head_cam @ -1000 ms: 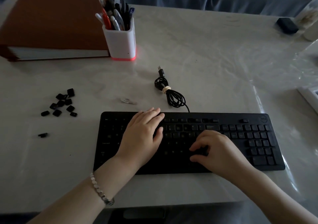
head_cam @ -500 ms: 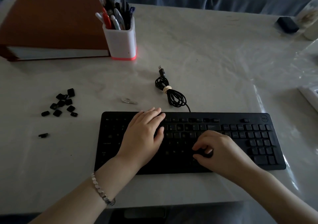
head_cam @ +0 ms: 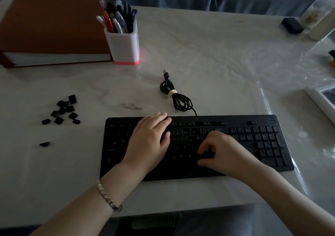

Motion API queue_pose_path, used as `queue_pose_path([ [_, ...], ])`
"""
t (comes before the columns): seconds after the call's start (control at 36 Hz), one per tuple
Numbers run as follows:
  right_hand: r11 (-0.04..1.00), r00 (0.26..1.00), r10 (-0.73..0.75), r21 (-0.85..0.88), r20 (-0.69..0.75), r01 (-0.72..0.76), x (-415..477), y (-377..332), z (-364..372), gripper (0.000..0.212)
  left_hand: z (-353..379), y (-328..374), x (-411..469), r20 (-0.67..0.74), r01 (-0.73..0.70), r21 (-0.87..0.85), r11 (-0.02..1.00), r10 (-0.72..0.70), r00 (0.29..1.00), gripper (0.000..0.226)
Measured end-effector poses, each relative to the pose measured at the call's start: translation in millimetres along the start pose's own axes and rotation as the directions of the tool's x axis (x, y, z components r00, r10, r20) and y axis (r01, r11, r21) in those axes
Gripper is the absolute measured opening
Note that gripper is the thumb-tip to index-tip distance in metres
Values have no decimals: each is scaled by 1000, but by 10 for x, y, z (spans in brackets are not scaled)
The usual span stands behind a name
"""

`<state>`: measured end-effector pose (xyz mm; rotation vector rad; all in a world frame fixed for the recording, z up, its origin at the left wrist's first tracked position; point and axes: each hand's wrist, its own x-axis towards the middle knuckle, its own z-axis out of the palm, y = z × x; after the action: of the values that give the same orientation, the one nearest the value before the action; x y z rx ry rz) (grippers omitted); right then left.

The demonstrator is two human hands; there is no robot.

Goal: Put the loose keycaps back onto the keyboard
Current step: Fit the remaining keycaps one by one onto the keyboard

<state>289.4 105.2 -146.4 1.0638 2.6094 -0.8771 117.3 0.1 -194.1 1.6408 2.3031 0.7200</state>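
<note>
Both hands on the keyboard, loose keycaps off to the left.

The left hand (head_cam: 148,141) lies flat on the left half of the keyboard (head_cam: 253,145), fingers straight and together, holding nothing. The right hand (head_cam: 224,154) sits over the middle keys with thumb and fingers curled down onto them; whether a cap is pinched there I cannot tell. A cluster of black keycaps (head_cam: 62,109) lies on the desk (head_cam: 217,63), well left of the keyboard, with a lone cap (head_cam: 44,144) nearer the front edge. The bundled cable (head_cam: 178,98) rests just behind the keyboard.
</note>
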Motion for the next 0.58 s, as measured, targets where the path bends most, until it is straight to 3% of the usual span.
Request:
queue_pose_path([
  [0.36,998,989,-49,38,-141,54,-112,75,121,19,5,-6,-3,4,-7,3,1000,7,1000,48],
  [0.58,998,994,-55,22,-95,58,-66,51,71,20,14,-11,1,4,-9,-1,1000,9,1000,48],
])
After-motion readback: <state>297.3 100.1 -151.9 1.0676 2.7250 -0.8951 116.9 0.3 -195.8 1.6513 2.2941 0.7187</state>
